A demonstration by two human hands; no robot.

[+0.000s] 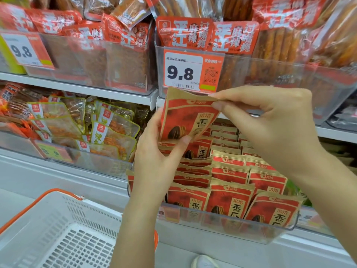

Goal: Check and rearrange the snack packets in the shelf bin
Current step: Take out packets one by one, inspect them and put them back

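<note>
A clear plastic shelf bin (228,223) holds rows of upright red-and-tan paper snack packets (229,200) printed with a sunflower seed. Above the bin, one more red-and-tan packet (185,117) is held up tilted: the left hand (156,157) grips its lower edge with the thumb on the front, and the right hand (270,120) pinches its top corner between thumb and fingertips. On the shelf above, a second clear bin (270,74) with an orange 9.8 price tag (191,71) holds red bags of spicy sticks (233,38). A white plastic basket with orange handles (63,225) sits lower left.
</note>
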